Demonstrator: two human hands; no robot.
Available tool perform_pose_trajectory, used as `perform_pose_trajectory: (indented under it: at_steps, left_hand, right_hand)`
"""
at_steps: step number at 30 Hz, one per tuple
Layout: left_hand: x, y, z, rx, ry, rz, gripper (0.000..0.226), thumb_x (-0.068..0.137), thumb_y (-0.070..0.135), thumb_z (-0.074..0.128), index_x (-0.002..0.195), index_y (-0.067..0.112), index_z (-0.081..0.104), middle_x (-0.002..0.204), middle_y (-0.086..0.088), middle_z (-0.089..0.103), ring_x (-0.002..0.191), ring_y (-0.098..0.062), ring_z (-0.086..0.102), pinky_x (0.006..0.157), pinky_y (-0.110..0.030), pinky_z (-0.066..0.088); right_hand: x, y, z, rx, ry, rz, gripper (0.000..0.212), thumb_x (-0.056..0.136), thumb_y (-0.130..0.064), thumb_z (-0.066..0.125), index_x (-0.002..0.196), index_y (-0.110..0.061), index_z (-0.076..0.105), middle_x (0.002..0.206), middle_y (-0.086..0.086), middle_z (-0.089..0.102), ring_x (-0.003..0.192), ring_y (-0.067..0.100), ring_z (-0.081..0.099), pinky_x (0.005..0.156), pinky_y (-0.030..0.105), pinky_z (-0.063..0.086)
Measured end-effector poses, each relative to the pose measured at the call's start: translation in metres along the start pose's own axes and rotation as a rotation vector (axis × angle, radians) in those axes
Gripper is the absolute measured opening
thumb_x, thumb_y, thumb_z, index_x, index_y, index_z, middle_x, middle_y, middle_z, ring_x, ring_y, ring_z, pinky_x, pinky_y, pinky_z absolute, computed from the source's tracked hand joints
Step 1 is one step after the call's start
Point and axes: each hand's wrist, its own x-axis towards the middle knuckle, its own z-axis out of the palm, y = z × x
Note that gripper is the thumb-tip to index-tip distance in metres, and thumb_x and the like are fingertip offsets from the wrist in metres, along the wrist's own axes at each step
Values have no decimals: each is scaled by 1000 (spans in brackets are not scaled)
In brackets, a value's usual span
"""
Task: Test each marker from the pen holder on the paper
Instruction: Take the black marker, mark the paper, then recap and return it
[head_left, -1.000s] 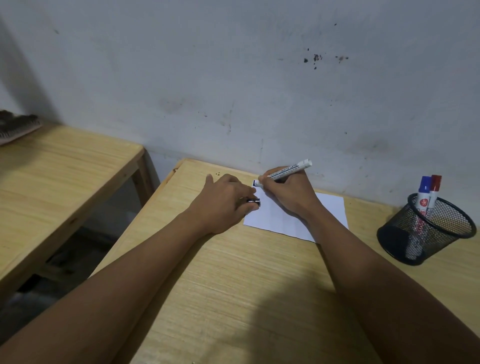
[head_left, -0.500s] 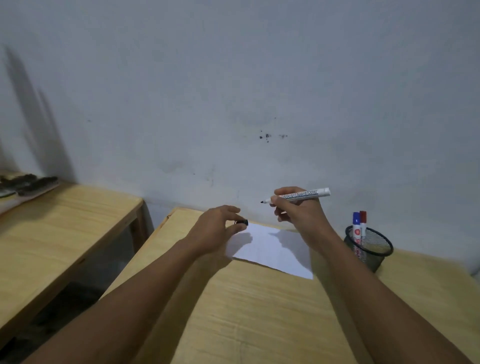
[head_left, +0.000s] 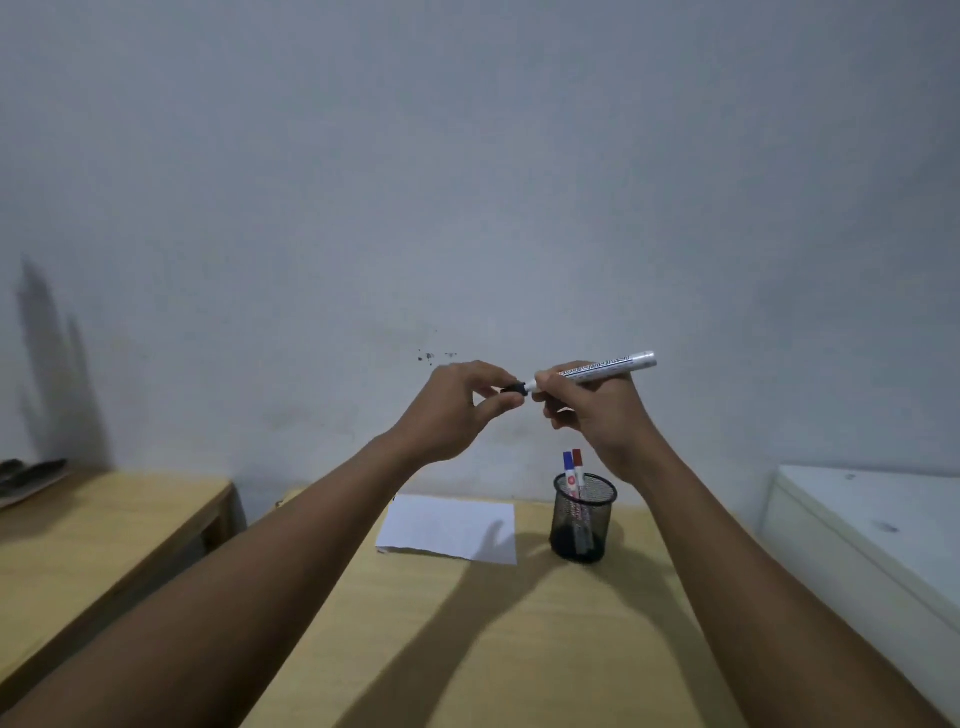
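A pale grey wall (head_left: 467, 182) fills most of the view, with a few dark specks near its middle. Below it the wooden surface (head_left: 467, 649) runs toward the viewer, a second wooden bench (head_left: 93, 530) stands to its left, apart from it, and a white cabinet top (head_left: 872, 519) sits at the right edge. Both forearms reach up over the surface, and the hands meet in the air in front of the wall. The sheet of white paper (head_left: 447, 527) lies flat near the far edge of the surface, with the black mesh pen holder (head_left: 584, 519) just beside its right edge (upright, its rim clear of the sheet). In the holder stand a blue-capped marker (head_left: 568, 462) and a red-capped marker (head_left: 577, 460), side by side. The right hand (head_left: 597, 415) has its fingers closed round the white marker (head_left: 597, 369), which lies nearly level, its rear end pointing right and slightly up. The left hand (head_left: 452, 410) pinches the small black cap (head_left: 515, 388) between thumb and forefinger, right at the marker's tip end; whether the cap is fully seated on the tip cannot be told.
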Motion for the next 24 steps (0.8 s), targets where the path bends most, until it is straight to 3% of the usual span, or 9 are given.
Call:
perform_pose_trajectory:
  at_steps: [4,10,13,14,16,18,20,22,24]
  left_hand:
    - [1,29,3,38,23,75,15,86,26,74,98,18,79,91,5,78,82,-4,69,78,-24,54]
    - [2,46,17,208,196,150,15,82,30,79,93,20,79,82,4,78,73,-11,69,70,-38,58]
    - [6,48,17,209,167,108,16,83,32,77,96,22,79,85,4,77,76,-13,69,71,-41,58]
    - [9,48,17,162,133,64,16,83,31,77,96,22,79,85,4,77,76,-13,69,72,-42,58]
    - [16,46,17,53,87,-10,14,82,32,78,93,23,79,84,5,77,76,-11,68,75,-43,58]
    - [21,45,20,-8,65,-38,14,81,33,78,91,22,79,85,6,78,79,-9,70,78,-42,59]
    - [23,43,25,-81,55,-63,17,82,32,78,92,18,79,87,4,78,82,-8,72,81,-39,60]
    - [27,38,33,-122,41,-96,22,83,33,78,94,14,79,88,2,78,82,-7,72,80,-34,60]
    - [33,32,45,-120,28,-126,25,83,34,77,96,14,78,88,2,77,79,-5,70,76,-30,58]
  right_hand:
    - [-13,-15,-14,-37,7,-8,22,92,-23,74,93,-1,77,81,9,74,68,16,62,63,31,50]
    - [-23,-25,-11,-54,157,34,24,94,-31,71,82,-10,77,73,4,73,64,13,61,64,30,48]
    - [-25,-23,-5,-8,251,124,30,90,-39,75,97,-10,75,84,2,76,76,15,67,70,34,51]
    - [-24,-20,-4,17,313,168,46,84,-44,79,113,-9,69,96,4,75,87,18,69,77,36,54]
    - [-21,-15,-6,21,458,233,101,69,-55,87,149,-18,37,133,10,61,121,24,61,100,42,50]
    - [-19,-9,-12,-72,552,205,131,56,-62,90,159,-28,15,157,10,34,143,27,42,111,48,41]
    - [-19,-3,-18,-258,573,134,121,54,-68,86,154,-32,29,156,4,30,144,25,37,112,56,37]
    - [-18,4,-26,-456,504,71,81,65,-67,82,134,-35,56,146,-5,42,137,20,43,108,52,35]
    - [-16,12,-34,-590,391,27,45,75,-62,78,112,-38,69,129,-16,56,126,13,52,98,44,29]
